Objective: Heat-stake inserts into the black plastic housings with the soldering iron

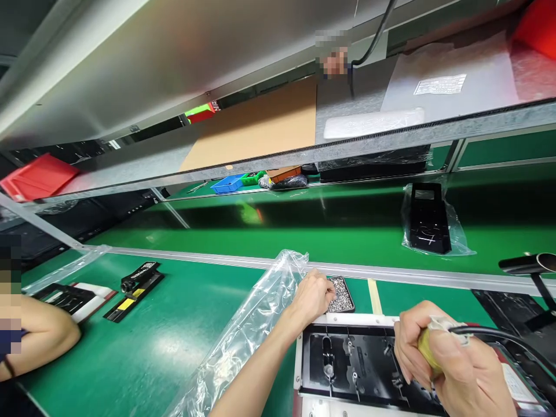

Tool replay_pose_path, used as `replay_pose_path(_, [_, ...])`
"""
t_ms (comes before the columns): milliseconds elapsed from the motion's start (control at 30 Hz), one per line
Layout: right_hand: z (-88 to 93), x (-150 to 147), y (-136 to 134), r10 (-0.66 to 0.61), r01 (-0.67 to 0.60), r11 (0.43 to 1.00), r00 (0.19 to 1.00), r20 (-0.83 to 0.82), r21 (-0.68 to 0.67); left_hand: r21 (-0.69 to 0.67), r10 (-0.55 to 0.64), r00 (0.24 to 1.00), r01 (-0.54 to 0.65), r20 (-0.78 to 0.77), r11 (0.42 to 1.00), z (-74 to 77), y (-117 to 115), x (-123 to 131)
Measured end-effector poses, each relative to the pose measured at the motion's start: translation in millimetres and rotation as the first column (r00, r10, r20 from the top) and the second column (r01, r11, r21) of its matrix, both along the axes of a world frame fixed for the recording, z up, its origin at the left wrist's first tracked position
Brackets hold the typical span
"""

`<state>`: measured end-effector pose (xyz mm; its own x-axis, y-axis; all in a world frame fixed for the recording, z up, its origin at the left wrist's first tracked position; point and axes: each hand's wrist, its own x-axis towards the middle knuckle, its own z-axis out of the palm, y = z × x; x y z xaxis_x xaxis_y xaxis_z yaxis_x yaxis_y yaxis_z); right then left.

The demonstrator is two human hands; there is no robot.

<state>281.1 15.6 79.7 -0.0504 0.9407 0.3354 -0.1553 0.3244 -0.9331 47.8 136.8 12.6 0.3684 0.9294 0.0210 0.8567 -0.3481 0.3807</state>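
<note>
My left hand [313, 296] reaches into a small black tray of screws [343, 295], fingers pinched together among the tiny screws. My right hand [438, 359] is wrapped round a yellow-handled electric screwdriver [428, 347] with a black cable [499, 336] running off to the right. Below both hands lies a black plastic panel [360, 362] in a white frame, with screw posts and slots. The screwdriver tip is hidden behind my right hand.
A crumpled clear plastic bag [247, 330] lies left of the panel on the green table [174, 324]. Another person's arm [39, 336] rests at far left near a black tool [136, 281]. A bagged black part [428, 219] sits on the conveyor; blue bin [228, 183] beyond.
</note>
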Motion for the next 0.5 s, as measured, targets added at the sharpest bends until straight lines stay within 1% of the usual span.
replay_pose_path(67, [0.3, -0.1, -0.1, 0.005, -0.005, 1.0, 1.0, 0.005, 0.015, -0.005, -0.008, 1.0, 0.008, -0.008, 1.0, 0.2, 2.1, 2.2])
replay_pose_path(167, [1.2, -0.3, -0.7, 0.009, -0.01, 0.999, 0.999, 0.032, 0.042, -0.011, -0.007, 1.0, 0.007, 0.016, 1.0, 5.9, 5.1, 3.9])
replay_pose_path(267, [2.6, -0.1, -0.9, -0.003, 0.002, 0.999, 1.0, 0.021, 0.041, -0.018, 0.058, 0.992, -0.056, 0.108, 0.998, 15.8, 2.9, 2.5])
replay_pose_path(367, [3.9, 1.2, -0.2, 0.013, -0.013, 1.0, 0.999, -0.035, 0.001, -0.068, 0.136, 0.96, -0.122, 0.247, 0.99, 25.1, -9.7, 2.1])
replay_pose_path(433, [5.6, 1.9, 0.4, 0.027, -0.028, 1.0, 0.997, -0.071, -0.009, -0.116, 0.142, 0.931, -0.109, 0.337, 0.987, 30.6, -23.7, 5.4])
replay_pose_path(500, [8.9, 1.7, 1.0, 0.038, -0.038, 0.999, 0.996, -0.087, -0.006, -0.149, 0.117, 0.907, -0.061, 0.404, 0.987, 36.3, -39.5, 12.3])
